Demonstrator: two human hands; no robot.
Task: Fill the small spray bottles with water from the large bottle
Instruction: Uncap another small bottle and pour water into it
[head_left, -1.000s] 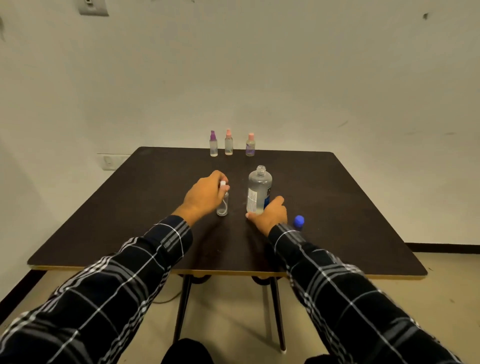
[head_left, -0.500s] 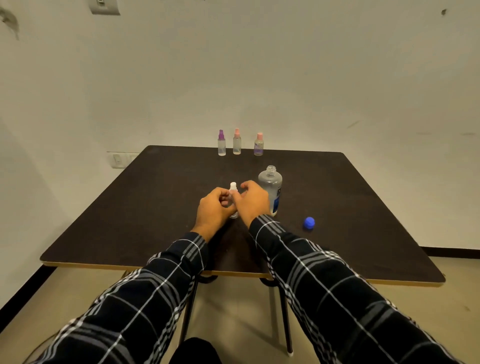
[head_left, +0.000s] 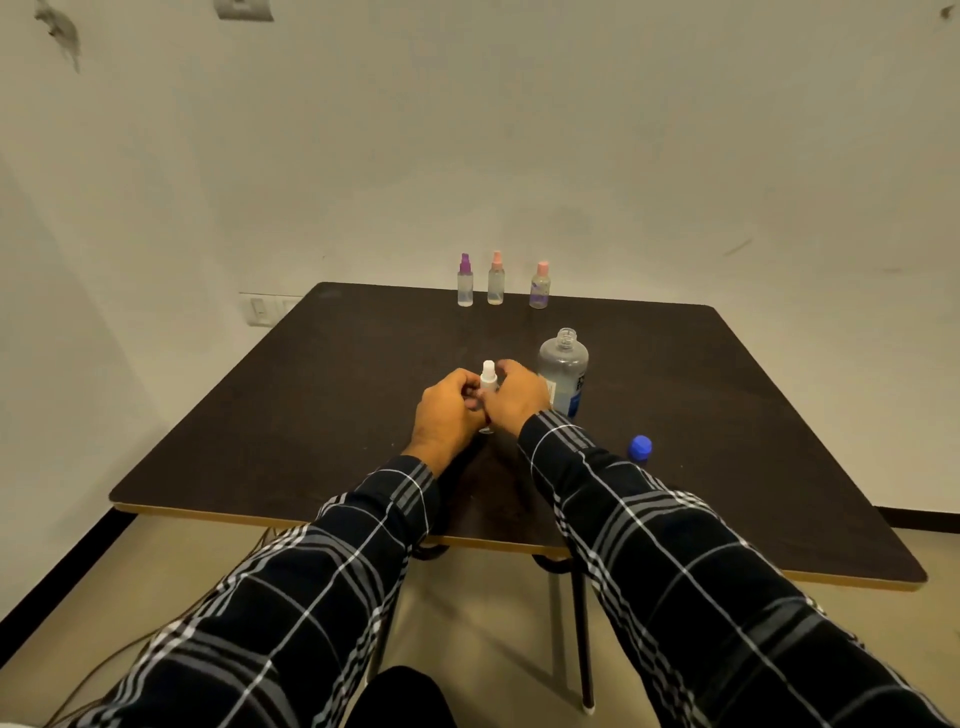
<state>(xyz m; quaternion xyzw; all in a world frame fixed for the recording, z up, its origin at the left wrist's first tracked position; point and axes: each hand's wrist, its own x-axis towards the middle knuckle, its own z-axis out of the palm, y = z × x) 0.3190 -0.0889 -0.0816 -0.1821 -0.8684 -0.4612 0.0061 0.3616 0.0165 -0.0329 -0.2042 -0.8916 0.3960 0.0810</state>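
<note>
Pale, scuffed wall (head_left: 519, 130) backs a dark brown counter (head_left: 311, 415) with a light edge band, standing on thin metal legs over a beige floor (head_left: 156, 561).

Near the middle of the counter, both hands hold one small spray bottle (head_left: 488, 375) upright between them. Its white spray top pokes up above the knuckles. The clear body is mostly hidden, and only a bit of the base shows below. The left hand (head_left: 447, 415) has its fingers (head_left: 464, 383) curled round the bottle from the left. The right hand (head_left: 519, 397) wraps its fingers (head_left: 508, 370) round it from the right, near the top.

Just right of the right hand stands the large bottle (head_left: 563, 369), clear, upright and uncapped, with a blue-and-white label low on its side. Its water level is hard to read. A blue cap (head_left: 640, 447) lies on the counter beside the right plaid sleeve (head_left: 649, 545).

Along the far edge three more little bottles stand in a row: a purple-topped bottle (head_left: 465, 283), a middle pink-topped bottle (head_left: 496, 283) and a right pink-topped bottle (head_left: 540, 288). A switch plate (head_left: 260, 309) sits low on the wall at the left.
</note>
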